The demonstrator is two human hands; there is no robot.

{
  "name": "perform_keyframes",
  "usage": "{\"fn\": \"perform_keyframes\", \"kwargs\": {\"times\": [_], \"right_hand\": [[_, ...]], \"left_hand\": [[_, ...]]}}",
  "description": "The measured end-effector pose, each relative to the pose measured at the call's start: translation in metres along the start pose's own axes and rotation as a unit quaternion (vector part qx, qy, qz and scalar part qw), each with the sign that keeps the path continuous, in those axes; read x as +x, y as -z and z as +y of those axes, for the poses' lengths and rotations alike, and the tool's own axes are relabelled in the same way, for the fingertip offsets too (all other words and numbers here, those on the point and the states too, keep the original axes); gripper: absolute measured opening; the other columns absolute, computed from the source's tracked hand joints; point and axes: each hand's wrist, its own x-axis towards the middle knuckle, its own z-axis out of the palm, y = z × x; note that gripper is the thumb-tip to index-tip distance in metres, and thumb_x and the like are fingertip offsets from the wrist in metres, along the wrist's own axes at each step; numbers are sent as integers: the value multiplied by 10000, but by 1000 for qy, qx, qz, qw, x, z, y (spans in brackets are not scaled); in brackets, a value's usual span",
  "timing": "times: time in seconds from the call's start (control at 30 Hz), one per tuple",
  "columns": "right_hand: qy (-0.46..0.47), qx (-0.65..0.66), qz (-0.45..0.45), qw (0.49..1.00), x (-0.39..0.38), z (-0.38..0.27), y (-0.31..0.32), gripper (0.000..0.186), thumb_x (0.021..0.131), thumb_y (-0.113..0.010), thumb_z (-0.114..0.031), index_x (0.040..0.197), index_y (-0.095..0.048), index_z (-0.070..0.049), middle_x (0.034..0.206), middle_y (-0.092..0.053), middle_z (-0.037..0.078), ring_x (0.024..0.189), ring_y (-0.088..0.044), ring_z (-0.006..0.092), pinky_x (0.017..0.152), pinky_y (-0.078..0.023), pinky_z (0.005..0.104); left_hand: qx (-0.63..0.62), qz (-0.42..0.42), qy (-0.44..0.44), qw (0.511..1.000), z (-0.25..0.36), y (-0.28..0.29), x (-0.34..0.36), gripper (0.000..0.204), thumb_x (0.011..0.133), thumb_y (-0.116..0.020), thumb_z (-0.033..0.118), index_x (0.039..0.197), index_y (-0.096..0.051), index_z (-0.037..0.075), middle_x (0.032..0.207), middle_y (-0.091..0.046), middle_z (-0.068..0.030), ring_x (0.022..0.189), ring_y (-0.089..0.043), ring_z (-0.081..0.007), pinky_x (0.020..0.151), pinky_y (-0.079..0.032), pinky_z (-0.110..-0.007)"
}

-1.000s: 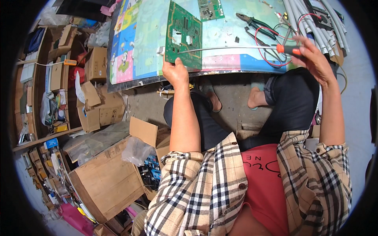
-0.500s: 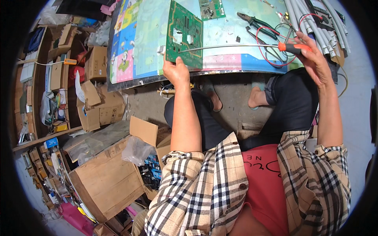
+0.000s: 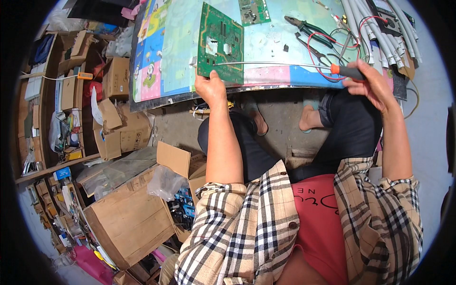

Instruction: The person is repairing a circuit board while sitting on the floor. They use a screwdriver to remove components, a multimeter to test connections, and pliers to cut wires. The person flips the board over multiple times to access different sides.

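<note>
My left hand [image 3: 211,89] grips a green circuit board [image 3: 221,57] by its lower left corner and holds it upright over the table's near edge. A white connector sticks out at the board's left edge, beside my fingers. In my right hand [image 3: 373,83] is a long screwdriver [image 3: 349,72] with an orange and dark handle, held between thumb and fingers. Its thin metal shaft runs leftward to the lower part of the board, where the tip appears to touch its face; exact contact is too small to tell.
On the table mat [image 3: 183,71] lie pliers [image 3: 308,31], a second tool with dark handles [image 3: 318,54], red and black leads, and another small board [image 3: 255,10]. Grey tubes [image 3: 365,28] and a meter [image 3: 389,21] sit at right. Shelves [image 3: 47,99] and cardboard boxes [image 3: 116,76] fill the left side.
My right hand has moved down and slightly left, its fingers closing further around the screwdriver handle, which has dropped lower. The board has shifted a little left.
</note>
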Motion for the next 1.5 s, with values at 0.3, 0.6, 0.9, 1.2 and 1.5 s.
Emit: {"fn": "perform_keyframes", "kwargs": {"times": [0.3,0.6,0.9,1.2,1.5], "right_hand": [[133,-22,28,990,-8,7,1,299,884,-640,-165,1140,-552,-39,967,-597,72,798,-638,124,749,-548,242],[137,-11,25,990,-13,4,-4,283,889,-636,-160,1133,-557,-42,968,-585,77,802,-630,121,730,-547,236],[136,-13,20,990,-12,3,-6,274,891,-634,-160,1128,-560,-46,973,-580,69,798,-626,116,723,-546,230],[137,-12,13,990,-13,3,-6,263,896,-627,-161,1123,-559,-46,973,-578,68,799,-629,115,728,-547,229],[130,6,8,991,-9,10,-4,266,902,-618,-160,1132,-556,-44,971,-588,63,792,-632,112,717,-547,227]], "left_hand": [[8,4,-16,1000,-7,0,1,304,778,-595,-38,1074,-614,29,883,-679,-112,761,-630,-202,742,-481,-332],[-3,-1,-8,1000,-1,-2,2,262,824,-602,45,1083,-628,29,867,-686,-112,768,-636,-197,727,-487,-338],[1,-3,0,1000,3,-1,1,182,858,-605,32,1032,-636,-11,901,-674,-61,769,-590,-123,706,-472,-295],[-7,-2,2,1000,6,-2,-1,188,857,-607,32,1039,-634,-9,897,-673,-58,761,-587,-120,704,-471,-291],[-14,6,0,1000,9,-1,-2,164,859,-620,59,1008,-646,-4,855,-669,-45,730,-569,-109,676,-466,-288]]}}
